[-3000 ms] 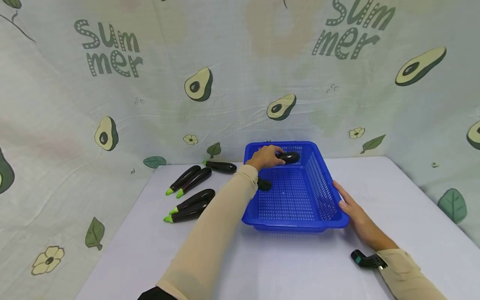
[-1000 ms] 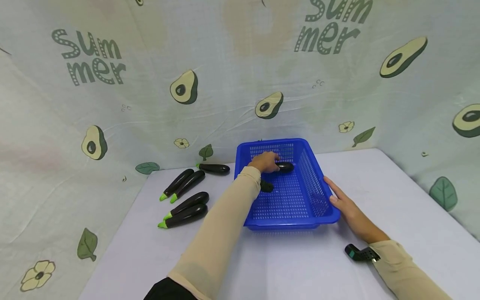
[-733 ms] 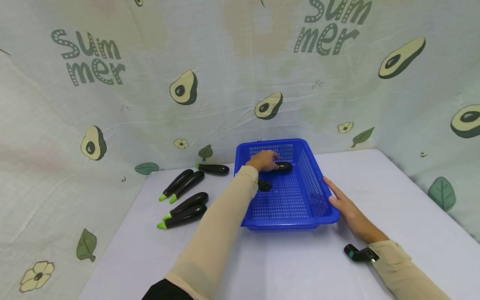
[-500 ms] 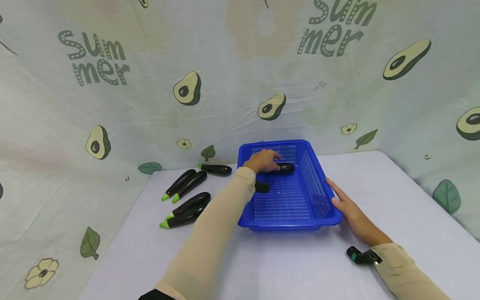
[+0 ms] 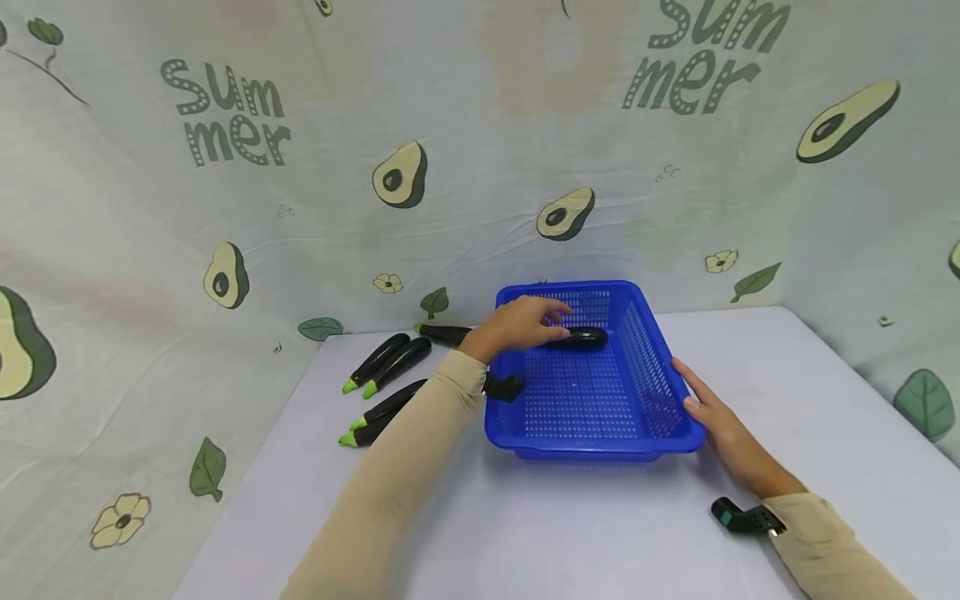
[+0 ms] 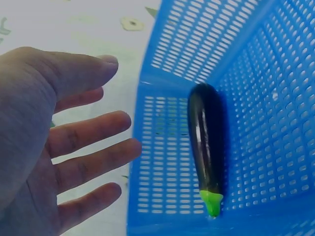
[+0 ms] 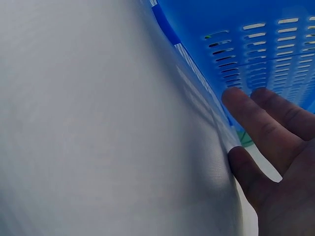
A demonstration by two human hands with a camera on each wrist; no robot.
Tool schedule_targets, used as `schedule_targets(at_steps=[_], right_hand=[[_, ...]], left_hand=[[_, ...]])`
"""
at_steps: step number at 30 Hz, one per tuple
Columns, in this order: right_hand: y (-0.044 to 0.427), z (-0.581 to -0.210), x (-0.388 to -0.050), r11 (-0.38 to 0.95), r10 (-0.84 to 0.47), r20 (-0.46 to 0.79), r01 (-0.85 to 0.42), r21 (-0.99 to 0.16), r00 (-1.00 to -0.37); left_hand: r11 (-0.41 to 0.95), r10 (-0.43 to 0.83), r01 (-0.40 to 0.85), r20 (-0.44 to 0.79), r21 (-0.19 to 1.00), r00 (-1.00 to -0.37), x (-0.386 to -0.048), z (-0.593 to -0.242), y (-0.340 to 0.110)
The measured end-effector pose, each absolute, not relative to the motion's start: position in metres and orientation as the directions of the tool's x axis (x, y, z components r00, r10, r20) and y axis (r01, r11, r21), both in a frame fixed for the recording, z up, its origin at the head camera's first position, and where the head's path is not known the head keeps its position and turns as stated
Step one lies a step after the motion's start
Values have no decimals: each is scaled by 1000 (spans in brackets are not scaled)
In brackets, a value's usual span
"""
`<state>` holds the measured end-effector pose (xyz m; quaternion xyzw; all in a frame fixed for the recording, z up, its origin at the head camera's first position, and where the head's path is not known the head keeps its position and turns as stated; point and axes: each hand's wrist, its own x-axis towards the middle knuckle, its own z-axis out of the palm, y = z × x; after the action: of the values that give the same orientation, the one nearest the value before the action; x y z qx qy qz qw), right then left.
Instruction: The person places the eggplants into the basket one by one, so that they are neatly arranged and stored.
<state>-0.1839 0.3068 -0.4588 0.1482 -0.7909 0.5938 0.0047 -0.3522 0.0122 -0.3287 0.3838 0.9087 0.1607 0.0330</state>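
Observation:
An eggplant (image 5: pixel 588 337) lies on the floor of the blue plastic basket (image 5: pixel 592 454), near its far end. Over the basket's left part, my left hand (image 5: pixel 519 325) has its fingers extended and holds nothing. In the left wrist view, the fingers are spread apart from the eggplant (image 6: pixel 204 142), whose green stem end shows. My right hand (image 5: pixel 723 429) touches the basket's right outer side. The right wrist view shows straight, spread fingers of that hand (image 7: pixel 290 162) against the perforated blue wall (image 7: pixel 231 44).
Several more eggplants (image 5: pixel 402 365) lie on the white table (image 5: pixel 555 533), left of the basket, some partly hidden by the left arm. Behind the table hangs a printed cloth (image 5: pixel 465 108). A black wrist camera (image 5: pixel 746 517) is at the right sleeve.
My left hand has let go of the eggplant in the basket and drawn back to the left and up. My right hand stays at the basket's side. The head view has shifted slightly.

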Motion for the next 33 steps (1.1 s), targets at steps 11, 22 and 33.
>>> schedule_targets(at_steps=[11, 22, 33], right_hand=[[309, -461, -181, 232, -222, 179, -230, -945, -959], [306, -459, -183, 258, -215, 191, -245, -935, -958], [305, -462, -184, 270, -219, 194, -251, -930, -956]], left_hand=[[569, 736, 720, 146, 397, -661, -315, -334, -7], [420, 679, 761, 386, 494, -625, -290, -341, -44], [394, 498, 745, 557, 537, -665, -277, -365, -94]])
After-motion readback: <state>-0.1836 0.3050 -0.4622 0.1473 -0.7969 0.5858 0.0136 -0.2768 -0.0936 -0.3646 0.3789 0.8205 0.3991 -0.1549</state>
